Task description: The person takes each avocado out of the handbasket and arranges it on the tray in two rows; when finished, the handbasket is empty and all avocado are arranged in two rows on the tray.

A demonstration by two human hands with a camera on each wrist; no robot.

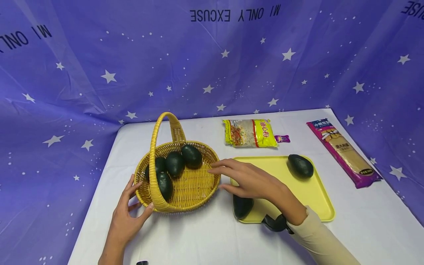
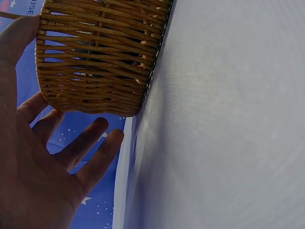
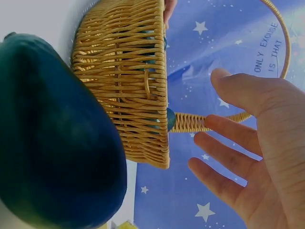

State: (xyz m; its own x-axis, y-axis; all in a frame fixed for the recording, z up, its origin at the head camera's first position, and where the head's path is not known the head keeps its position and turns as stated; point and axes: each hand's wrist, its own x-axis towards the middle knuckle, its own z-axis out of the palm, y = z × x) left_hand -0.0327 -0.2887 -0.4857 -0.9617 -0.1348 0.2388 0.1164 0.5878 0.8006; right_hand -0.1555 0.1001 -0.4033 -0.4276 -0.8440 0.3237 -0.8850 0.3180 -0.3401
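A yellow wicker basket (image 1: 195, 191) with a tall arched handle holds several dark green avocados (image 1: 175, 163), grouped toward its left and back. My left hand (image 1: 124, 217) rests on the basket's left rim, thumb at the front and fingers spread along the side. My right hand (image 1: 248, 178) hovers at the basket's right rim with loose fingers and nothing in it. Below that hand, an avocado (image 1: 243, 207) lies at the left of a yellow tray (image 1: 291, 198), partly hidden; it looms large in the right wrist view. Another avocado (image 1: 300, 166) sits at the tray's back right.
Behind the tray lies a yellow pasta bag (image 1: 250, 133) with a small purple packet (image 1: 282, 138) beside it. A long purple noodle pack (image 1: 344, 152) lies at the right. A starry blue curtain (image 1: 212, 66) borders the white-covered table (image 1: 198, 239).
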